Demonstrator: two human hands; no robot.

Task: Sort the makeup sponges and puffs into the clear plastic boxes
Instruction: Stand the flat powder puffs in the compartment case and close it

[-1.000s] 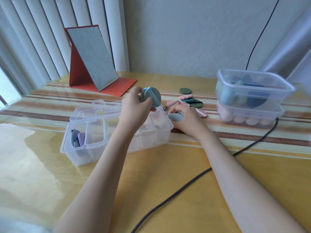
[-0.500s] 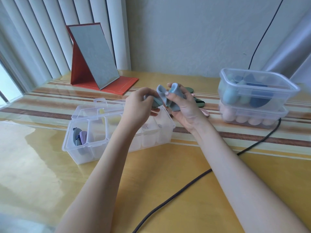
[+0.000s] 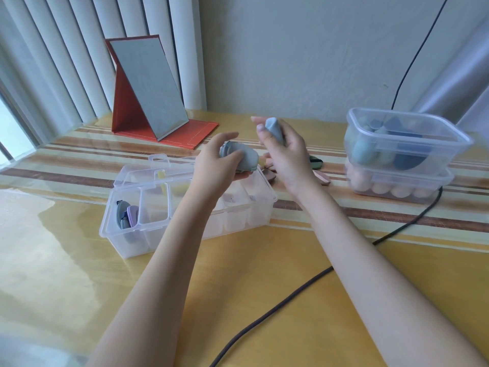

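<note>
Hands now apart — left hand (image 3: pixel 217 165) fingers curled around grey-blue puffs (image 3: pixel 242 157), right hand (image 3: pixel 285 152) pinching blue puff (image 3: pixel 274 128).

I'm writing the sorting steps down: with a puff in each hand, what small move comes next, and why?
Probably lower the left hand and drop its grey-blue puffs into an open compartment of the divided clear box right beneath it. The right hand, holding the light blue puff, is raised higher.

Both hands (image 3: pixel 219 165) (image 3: pixel 287 152) hold blue-grey puffs (image 3: pixel 247 158) above the divided box (image 3: pixel 127 229).
</note>
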